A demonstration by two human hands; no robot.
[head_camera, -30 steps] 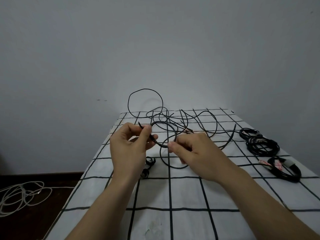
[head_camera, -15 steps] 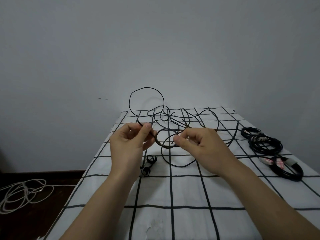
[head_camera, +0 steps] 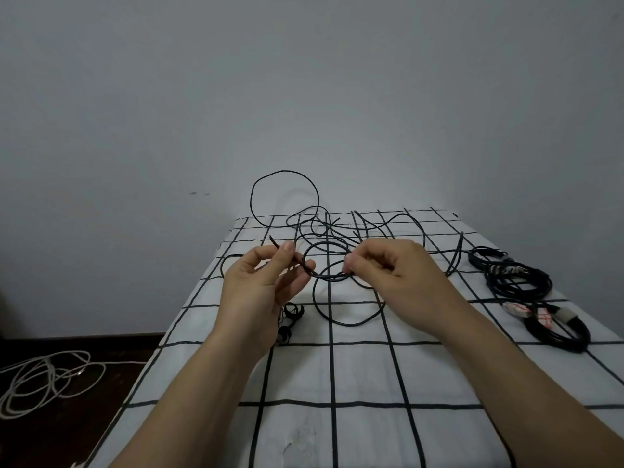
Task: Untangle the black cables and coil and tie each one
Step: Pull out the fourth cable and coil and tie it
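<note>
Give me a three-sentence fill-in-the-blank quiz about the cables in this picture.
The cable pinched by the left hand and the right hand is ____ in colour.
The coiled cables lie to the ____ of the right hand.
The floor cable is ____ in colour.
Missing words: black; right; white.

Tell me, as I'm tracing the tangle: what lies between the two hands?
Head view: a sagging stretch of black cable runs from the left hand to the right hand, over the checked cloth.
</note>
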